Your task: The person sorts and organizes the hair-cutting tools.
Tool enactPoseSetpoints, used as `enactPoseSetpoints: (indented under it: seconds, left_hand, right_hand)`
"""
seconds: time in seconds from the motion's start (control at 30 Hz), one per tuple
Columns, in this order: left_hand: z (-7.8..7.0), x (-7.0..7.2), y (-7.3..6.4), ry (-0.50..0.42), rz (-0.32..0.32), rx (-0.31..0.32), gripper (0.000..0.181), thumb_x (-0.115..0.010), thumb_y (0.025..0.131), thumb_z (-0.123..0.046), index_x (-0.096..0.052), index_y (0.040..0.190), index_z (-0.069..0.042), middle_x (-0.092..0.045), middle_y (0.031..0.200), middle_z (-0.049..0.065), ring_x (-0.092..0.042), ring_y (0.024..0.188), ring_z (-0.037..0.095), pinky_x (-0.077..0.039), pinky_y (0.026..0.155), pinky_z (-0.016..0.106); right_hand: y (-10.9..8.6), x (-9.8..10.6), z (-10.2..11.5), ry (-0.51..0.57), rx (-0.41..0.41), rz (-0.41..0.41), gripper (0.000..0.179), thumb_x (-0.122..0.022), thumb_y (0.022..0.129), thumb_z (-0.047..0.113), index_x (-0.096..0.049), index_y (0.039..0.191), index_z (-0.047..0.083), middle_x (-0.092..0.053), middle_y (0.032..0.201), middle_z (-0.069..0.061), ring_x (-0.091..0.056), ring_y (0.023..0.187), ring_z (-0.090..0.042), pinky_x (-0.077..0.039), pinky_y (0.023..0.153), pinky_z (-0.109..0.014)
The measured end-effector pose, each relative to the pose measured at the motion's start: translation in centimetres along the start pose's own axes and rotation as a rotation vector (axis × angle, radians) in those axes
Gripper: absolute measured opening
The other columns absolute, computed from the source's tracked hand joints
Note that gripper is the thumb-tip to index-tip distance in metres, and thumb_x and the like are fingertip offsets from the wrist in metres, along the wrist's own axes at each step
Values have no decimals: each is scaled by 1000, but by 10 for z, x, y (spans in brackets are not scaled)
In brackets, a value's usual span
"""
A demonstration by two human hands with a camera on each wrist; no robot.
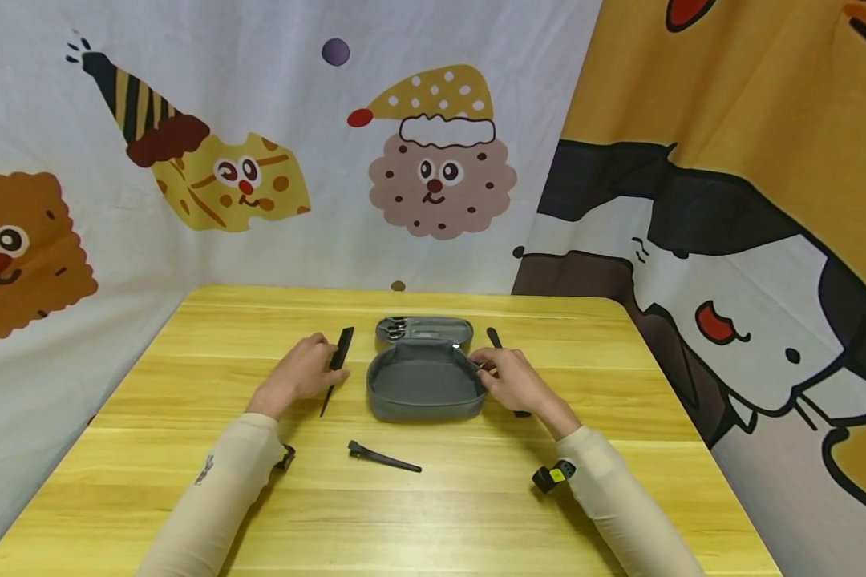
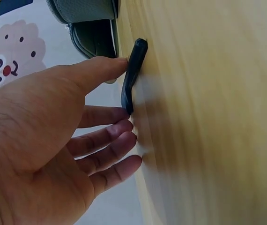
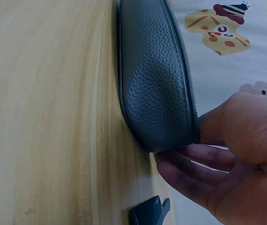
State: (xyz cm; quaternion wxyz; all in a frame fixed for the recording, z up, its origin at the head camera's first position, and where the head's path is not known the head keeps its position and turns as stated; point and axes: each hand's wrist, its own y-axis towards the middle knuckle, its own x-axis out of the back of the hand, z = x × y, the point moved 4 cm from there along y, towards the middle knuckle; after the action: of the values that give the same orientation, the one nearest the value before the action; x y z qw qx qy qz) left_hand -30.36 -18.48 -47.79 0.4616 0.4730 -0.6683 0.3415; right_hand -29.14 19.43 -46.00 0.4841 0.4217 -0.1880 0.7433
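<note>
A grey zip case (image 1: pixel 426 407) stands unfolded near the middle of the table, its lid lying back with scissors (image 1: pixel 397 328) tucked in at the left. At the case's right front side my right hand (image 1: pixel 514 380) pinches the rim; in the right wrist view the thumb goes behind the zip edge and the fingers lie outside. My left hand (image 1: pixel 301 370) is at a black tail comb (image 1: pixel 341 349) left of the case. The left thumb and fingers are spread about the comb, with the index fingertip right at one end of it in the left wrist view.
A black hair clip (image 1: pixel 384 457) lies in front of the case. Beyond and below my right hand show the ends of a long black tool (image 1: pixel 494 337), its middle covered by the hand. Behind the wooden table (image 1: pixel 433 529) hangs a cartoon-printed cloth (image 1: pixel 274 48).
</note>
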Motion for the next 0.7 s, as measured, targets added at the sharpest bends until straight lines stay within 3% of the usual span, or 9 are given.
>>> enactPoseSetpoints:
  seconds: [0.2,0.4,0.5,0.7]
  left_hand:
    - [0,1,2,-24,-20,14,48,-77,109,-24,-72,138,13,-69,131,32,-72,110,40,-64,95,54]
    - [0,3,4,-41,-38,18,17,-76,104,-11,-78,99,5,-72,107,25,-61,83,28,-51,70,37]
    - [0,3,5,-28,-49,18,18,-78,99,-8,-71,84,-1,-69,92,19,-55,74,25,-45,64,33]
    - [-1,5,5,30,-83,3,25,-76,95,-4,-63,74,-6,-62,79,11,-49,68,20,-41,61,31]
  right_hand:
    - [1,-1,-2,-9,3,-1,31,-65,111,2,-76,140,1,-81,132,-18,-82,111,-34,-71,92,-48]
    - [1,-2,-2,-7,3,1,31,-65,111,2,-76,140,1,-81,132,-19,-82,112,-35,-71,93,-48]
    - [1,-1,-2,-7,5,1,31,-65,111,2,-76,139,1,-81,132,-19,-82,111,-35,-71,92,-48]
    - [1,-1,-1,-3,3,0,31,-65,110,2,-76,139,1,-82,131,-19,-82,111,-35,-71,92,-47]
